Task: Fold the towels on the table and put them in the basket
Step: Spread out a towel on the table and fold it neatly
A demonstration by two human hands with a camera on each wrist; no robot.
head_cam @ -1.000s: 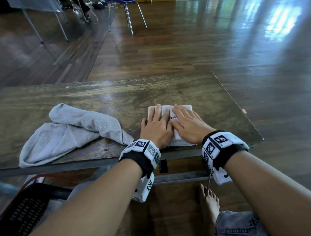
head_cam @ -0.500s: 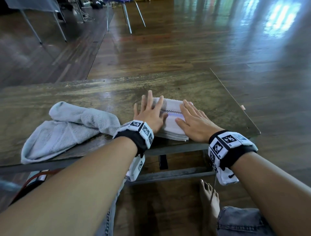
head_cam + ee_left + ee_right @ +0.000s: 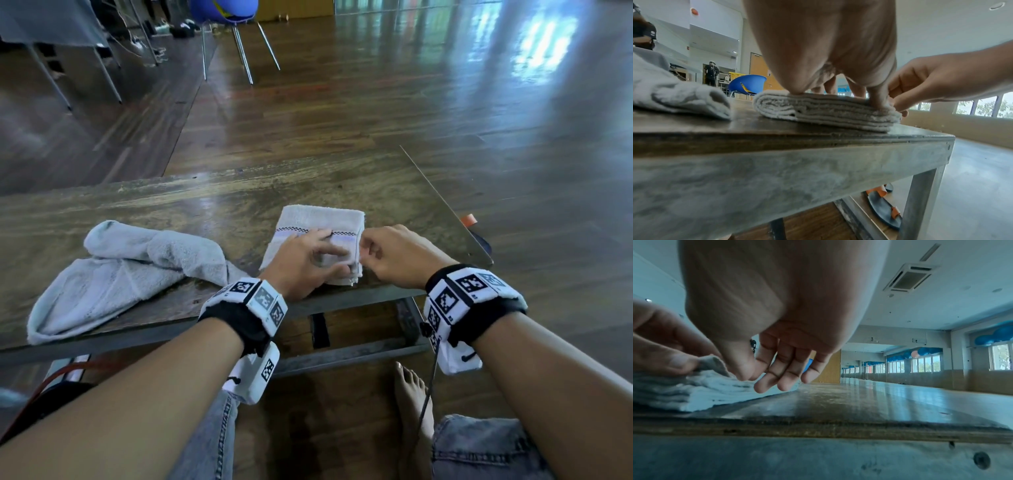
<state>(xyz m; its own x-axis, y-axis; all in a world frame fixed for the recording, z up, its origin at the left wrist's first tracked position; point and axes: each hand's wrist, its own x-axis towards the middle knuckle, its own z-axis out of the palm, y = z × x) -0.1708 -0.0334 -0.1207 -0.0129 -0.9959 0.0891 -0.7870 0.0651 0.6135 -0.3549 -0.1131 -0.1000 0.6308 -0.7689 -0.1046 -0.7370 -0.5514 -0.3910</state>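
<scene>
A folded white towel (image 3: 317,224) with a checked stripe lies near the front right of the wooden table (image 3: 205,202). My left hand (image 3: 330,255) lies on its near half. The palm presses down while thumb and fingers pinch the top layer at the near right corner (image 3: 712,361). My right hand (image 3: 368,248) is at the towel's right edge (image 3: 893,113). Its thumb and forefinger pinch that edge, and the other fingers (image 3: 783,384) hang curled over the table. A crumpled grey towel (image 3: 130,270) lies unfolded to the left.
A dark basket (image 3: 48,401) shows partly below the table's front left, with a red cable beside it. Sandals (image 3: 885,209) lie under the table's right end. My bare foot (image 3: 411,387) is under the front edge. A blue chair (image 3: 222,10) stands far behind.
Both hands lay flat on the folded towel before. Now they have gathered at its near right corner with fingers curled, and more of the towel's far half shows.
</scene>
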